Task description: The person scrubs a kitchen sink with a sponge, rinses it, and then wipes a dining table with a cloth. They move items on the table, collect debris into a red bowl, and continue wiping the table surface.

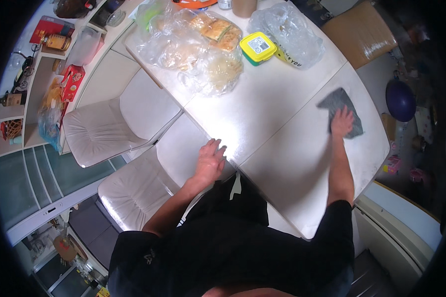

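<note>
A grey cloth point(338, 100) lies spread on the right part of the white table point(290, 167), with my right hand point(342, 121) pressed flat on it, fingers a little apart. My left hand point(210, 159) holds nothing; its fingers are slightly spread at the table's near left edge. Farther back on the table are clear plastic bags with flatbread point(217, 29) and other food inside. Beside them stands a square tub point(258, 47) with a yellow lid and green base. A crumpled clear plastic bag point(290, 33) lies right of the tub.
Two padded light chairs point(100, 130) point(137, 193) stand at the table's left side. Shelves point(33, 92) with bottles and packets line the left wall. At the table's far end are a brown cup point(244, 7) and an orange item point(195, 3). A brown box point(360, 33) stands beyond the far right edge.
</note>
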The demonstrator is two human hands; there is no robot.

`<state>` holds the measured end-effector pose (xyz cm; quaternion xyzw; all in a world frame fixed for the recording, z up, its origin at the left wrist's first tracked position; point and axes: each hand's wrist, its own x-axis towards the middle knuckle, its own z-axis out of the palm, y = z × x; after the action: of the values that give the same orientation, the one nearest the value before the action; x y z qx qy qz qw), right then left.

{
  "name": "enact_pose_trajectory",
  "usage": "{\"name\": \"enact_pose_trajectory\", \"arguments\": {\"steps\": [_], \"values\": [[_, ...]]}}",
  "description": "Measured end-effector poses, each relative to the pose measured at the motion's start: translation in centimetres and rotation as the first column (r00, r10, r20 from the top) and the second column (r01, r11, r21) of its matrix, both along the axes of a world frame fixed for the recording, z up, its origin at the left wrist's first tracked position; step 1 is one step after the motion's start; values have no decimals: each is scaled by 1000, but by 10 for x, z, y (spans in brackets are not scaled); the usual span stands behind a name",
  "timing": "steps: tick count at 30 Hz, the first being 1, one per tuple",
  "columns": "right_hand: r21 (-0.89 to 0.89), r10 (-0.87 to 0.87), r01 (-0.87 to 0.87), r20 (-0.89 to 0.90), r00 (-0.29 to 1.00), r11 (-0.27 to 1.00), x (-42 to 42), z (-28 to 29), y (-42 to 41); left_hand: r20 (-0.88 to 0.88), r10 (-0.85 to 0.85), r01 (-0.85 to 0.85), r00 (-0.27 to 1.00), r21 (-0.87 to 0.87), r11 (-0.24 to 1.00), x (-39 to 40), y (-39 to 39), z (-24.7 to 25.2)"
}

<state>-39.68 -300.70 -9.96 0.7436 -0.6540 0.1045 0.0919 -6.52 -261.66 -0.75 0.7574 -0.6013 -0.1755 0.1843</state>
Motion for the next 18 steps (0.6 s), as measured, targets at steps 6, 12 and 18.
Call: {"name": "enact_pose_trajectory", "arguments": {"steps": [6, 12, 18], "values": [[-38, 535, -534, 38, 844, 845, 152, 14, 123, 28, -112, 112, 993, 4, 994, -5, -6, 0], [327, 620, -693, 309, 721, 642, 64, 51, 296, 16, -316, 312, 949, -219, 924, -24, -72, -13], [320, 407, -401, 51, 912, 858, -96, 51, 311, 112, -385, 401, 916, -247, 882, -75, -112, -31]]}}
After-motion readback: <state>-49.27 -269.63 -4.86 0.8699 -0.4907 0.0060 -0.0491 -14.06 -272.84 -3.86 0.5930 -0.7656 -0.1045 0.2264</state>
